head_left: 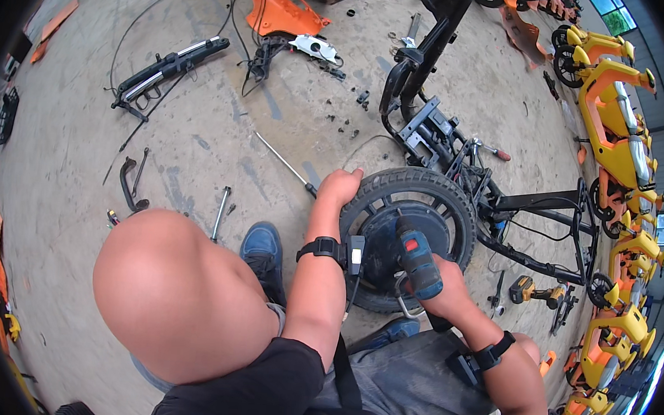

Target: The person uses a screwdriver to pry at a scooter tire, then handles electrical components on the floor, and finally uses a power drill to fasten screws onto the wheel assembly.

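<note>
The left hand [339, 186] is clamping the tyre of the hub-motor wheel [408, 233], standing on the concrete floor [197, 142], while the right hand [444, 283] is wrapping a blue cordless driver [417, 259] onto the hub. It looks heavy and rigid; the grippy rubber rim is the best hold.

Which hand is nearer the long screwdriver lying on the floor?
Left. The left hand grips the tyre right beside the screwdriver handle; the right hand holds the blue drill, across the wheel.
</note>
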### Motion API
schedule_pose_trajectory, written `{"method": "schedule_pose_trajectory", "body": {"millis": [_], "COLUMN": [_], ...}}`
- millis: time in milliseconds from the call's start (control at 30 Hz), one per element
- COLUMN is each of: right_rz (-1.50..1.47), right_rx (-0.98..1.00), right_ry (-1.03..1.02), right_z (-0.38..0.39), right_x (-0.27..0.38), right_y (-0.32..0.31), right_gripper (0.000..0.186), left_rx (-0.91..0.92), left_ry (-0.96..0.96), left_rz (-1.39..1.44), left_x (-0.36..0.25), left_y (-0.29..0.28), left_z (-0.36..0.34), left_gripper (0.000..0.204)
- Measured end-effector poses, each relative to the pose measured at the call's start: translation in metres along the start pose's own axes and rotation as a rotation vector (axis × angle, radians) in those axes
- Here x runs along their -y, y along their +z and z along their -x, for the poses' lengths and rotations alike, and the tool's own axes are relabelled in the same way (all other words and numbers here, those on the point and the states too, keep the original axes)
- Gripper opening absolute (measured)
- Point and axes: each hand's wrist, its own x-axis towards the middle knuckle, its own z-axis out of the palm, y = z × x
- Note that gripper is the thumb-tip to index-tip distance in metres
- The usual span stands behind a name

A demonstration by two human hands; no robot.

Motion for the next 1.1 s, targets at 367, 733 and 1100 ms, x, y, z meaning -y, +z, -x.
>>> {"method": "schedule_pose_trajectory", "body": {"millis": [367,733,1100], "right_rz": [-0.046,0.974,2.058], "right_rx": [-0.01,0.134,0.635], "right_ry": [-0.036,-0.488,-1.016], "right_z": [-0.005,-0.037,-0.071], "right_x": [0.009,0.028,0.085], "right_y": [-0.013,-0.089,-0.076], "right_gripper": [0.029,0.01,0.011], "left_rx": [-0.04,-0.034,0.009], "left_ry": [-0.049,-0.033,-0.051], "left_rz": [0.03,-0.033,-0.029], "left_x": [-0.004,-0.026,-0.041], "left_y": [-0.002,-0.003,0.001], "left_z": [0.011,0.025,0.032], "left_gripper": [0.058,0.055,0.054]}}
